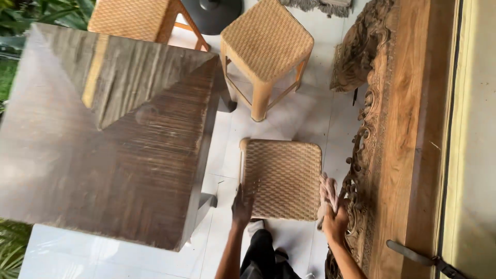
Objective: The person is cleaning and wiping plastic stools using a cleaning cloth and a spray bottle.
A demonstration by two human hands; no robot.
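Left hand [241, 205] grips the woven stool [282, 179] by its edge; right hand [333, 217] clutches a pinkish cloth [328, 189], apparently mid-wipe; the seat seems to need wiping next.

Left hand [241, 205] grips the woven stool [281, 178]; right hand [335, 221] holds what looks like a cloth [328, 191].

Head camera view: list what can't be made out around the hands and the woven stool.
- Woven stool: legs hidden beneath its own seat.
- Left hand: dark and small at the seat's near-left corner; grip unclear.
- Right hand: clutches a pinkish cloth; cloth covers the fingers.
- Carved wooden bench: cut off by top and bottom edges.
- Far stool: cut off by top edge.
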